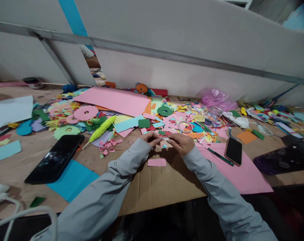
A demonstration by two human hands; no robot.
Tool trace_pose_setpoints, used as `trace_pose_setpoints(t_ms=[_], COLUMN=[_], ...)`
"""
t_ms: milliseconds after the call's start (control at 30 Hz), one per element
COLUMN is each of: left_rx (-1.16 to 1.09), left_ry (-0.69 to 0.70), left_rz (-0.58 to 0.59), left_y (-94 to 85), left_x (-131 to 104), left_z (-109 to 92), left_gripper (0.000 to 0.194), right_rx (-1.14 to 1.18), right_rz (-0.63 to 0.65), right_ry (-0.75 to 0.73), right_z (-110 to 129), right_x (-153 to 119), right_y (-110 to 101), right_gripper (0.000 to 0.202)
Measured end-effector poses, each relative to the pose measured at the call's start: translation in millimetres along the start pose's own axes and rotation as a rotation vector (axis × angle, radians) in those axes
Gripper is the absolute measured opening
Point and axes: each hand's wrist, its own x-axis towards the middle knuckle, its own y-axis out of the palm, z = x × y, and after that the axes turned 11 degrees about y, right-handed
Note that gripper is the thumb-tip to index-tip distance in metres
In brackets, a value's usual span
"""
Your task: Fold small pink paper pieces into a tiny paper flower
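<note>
Both of my hands are close together over the far edge of a brown cardboard sheet [164,190]. My left hand [151,138] is closed, fingertips pinched; what it holds is too small to name. My right hand [181,143] is closed in the same way, its fingertips almost meeting the left ones around something tiny that I cannot make out. On the cardboard just below them lies a small pink paper rectangle [157,162]. Scraps of coloured paper surround the fingertips, with a dark green piece [144,123] beyond my left hand.
A black phone [55,159] lies on blue paper [74,179] at left, near a yellow-green yarn spindle [101,129]. At right, a smaller phone [233,151] and green pen [220,157] rest on pink paper [252,177]. A dark case [285,157] lies farther right.
</note>
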Motion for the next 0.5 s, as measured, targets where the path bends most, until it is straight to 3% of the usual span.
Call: trace_pose_setpoints(t_ms=[333,500], left_rx=[0.033,0.054], left_ry=[-0.005,0.01], left_rz=[0.025,0.01], left_y=[0.3,1.4], left_x=[-0.3,0.3], left_z=[1.4,7.8], left_gripper=[0.034,0.034], right_rx=[-0.009,0.024], right_rz=[-0.006,-0.023], right_ry=[-0.009,0.085], right_z=[1.2,-0.7], right_x=[0.0,1.8], right_y=[1.2,2.2], right_gripper=[0.029,0.031])
